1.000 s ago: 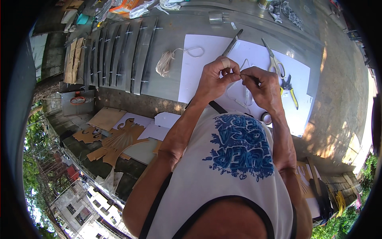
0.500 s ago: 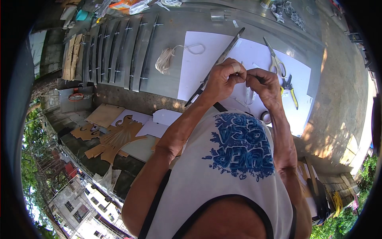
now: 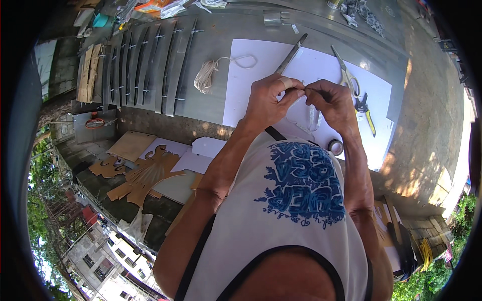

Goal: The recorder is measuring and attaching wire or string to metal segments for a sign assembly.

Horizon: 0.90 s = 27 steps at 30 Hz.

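Observation:
Over a white sheet [image 3: 241, 110], my left hand [image 3: 268, 103] and my right hand [image 3: 335, 105] meet fingertip to fingertip. Each pinches with thumb and forefinger; whatever sits between them is too small to make out. A dark, narrow strip [image 3: 292, 54] lies slantwise on the sheet, partly covered by my left hand. White-handled scissors [image 3: 347, 78] and yellow-and-black pliers [image 3: 365, 113] lie right of my right hand. A dark tape roll [image 3: 335, 146] rests beside my right forearm. Some thin, clear or whitish pieces [image 3: 312, 118] lie below the hands.
A bundle of whitish cord [image 3: 205, 78] lies left of the sheet, one loop reaching onto it. Several dark strips with white ties [image 3: 158, 65] stand in a row at the left. Brown cut-out shapes [image 3: 153, 170] lie lower left. Crumpled grey material [image 3: 369, 20] is at the far edge.
Both hands have shifted slightly left, still pinching together. My left hand now covers the lower part of the dark strip, and the tape roll shows more fully.

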Available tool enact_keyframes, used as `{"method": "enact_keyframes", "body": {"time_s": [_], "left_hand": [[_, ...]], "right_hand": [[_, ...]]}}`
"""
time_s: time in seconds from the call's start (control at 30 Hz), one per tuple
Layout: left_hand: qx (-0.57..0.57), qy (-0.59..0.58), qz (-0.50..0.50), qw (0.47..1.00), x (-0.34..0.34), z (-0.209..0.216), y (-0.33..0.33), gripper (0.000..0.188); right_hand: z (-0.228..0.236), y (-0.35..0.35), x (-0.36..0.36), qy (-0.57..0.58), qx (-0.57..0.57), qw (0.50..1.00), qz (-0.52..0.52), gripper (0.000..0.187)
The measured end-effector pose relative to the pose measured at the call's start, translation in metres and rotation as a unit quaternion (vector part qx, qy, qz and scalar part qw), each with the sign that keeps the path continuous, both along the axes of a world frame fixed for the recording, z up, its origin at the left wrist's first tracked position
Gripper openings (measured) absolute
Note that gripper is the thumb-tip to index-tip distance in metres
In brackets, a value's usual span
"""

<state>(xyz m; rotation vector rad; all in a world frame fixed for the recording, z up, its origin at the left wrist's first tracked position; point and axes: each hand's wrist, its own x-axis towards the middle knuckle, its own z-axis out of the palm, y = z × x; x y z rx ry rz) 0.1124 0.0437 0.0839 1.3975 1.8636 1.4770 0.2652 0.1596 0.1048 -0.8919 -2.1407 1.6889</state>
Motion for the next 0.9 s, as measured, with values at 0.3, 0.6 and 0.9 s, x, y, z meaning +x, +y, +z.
{"method": "enact_keyframes", "body": {"time_s": [0.3, 0.6, 0.9], "left_hand": [[-0.017, -0.025, -0.04, 0.999, -0.004, -0.005, -0.002, 0.015], [-0.049, -0.154, -0.054, 0.985, -0.011, -0.01, 0.0, 0.014], [-0.064, -0.18, -0.081, 0.978, -0.014, -0.008, -0.005, 0.016]], "right_hand": [[0.002, -0.004, 0.002, -0.027, 0.018, 0.999, 0.016, 0.015], [0.006, -0.009, -0.008, -0.007, 0.098, 0.995, 0.001, 0.012], [0.01, -0.014, -0.007, -0.041, 0.095, 0.995, 0.017, 0.012]]}}
